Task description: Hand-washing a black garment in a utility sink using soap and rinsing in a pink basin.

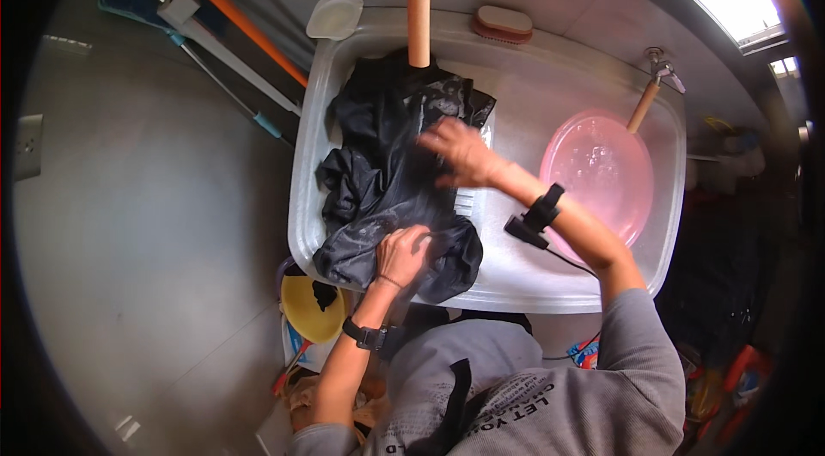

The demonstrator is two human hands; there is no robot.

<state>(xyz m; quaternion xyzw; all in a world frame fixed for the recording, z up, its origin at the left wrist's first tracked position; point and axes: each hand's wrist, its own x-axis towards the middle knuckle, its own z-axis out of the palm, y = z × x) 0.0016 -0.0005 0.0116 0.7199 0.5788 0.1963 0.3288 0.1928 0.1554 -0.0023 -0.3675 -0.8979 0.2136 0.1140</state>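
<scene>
Cloth (368,112) lies along the sink's (511,258) left edge. Left hand (401,257) pinches it near the front edge; right hand (467,153) is spread above.

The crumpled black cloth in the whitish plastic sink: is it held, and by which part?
The left hand seems to grip the black cloth at its bunched end nearest the person. The blurred right hand, open over it, shows no hold.
</scene>
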